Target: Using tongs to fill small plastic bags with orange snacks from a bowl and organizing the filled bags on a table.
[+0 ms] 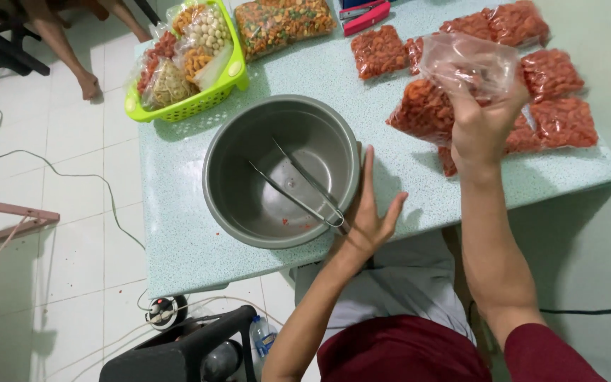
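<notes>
Two bare hands over a pale speckled table.

Right hand: raised above the table's right part, fingers closed on the loose neck of a clear plastic bag of orange-red snacks. The bag's filled part hangs to the left of the hand; the fingertips are hidden behind crumpled film, so the exact grip is hard to make out.

Left hand: flat, fingers spread apart, holding nothing, resting at the right rim of a grey metal pot. Whether the palm touches the rim cannot be told.

Pot contents: metal tongs, arms apart, the hinge end lying at the rim just beside the left hand; a few red crumbs on the bottom.

Sealed snack bags: several, same orange-red filling, lying flat on the table's right part; some partly covered by the right hand and the held bag, one cut by the top edge.

Green plastic basket: upper left, holding mixed snack packets.

Large bag of mixed snacks: top centre, cut off.

Red stapler-like tool: top edge, only partly in view.

Floor, left: white cable, another person's bare foot.
</notes>
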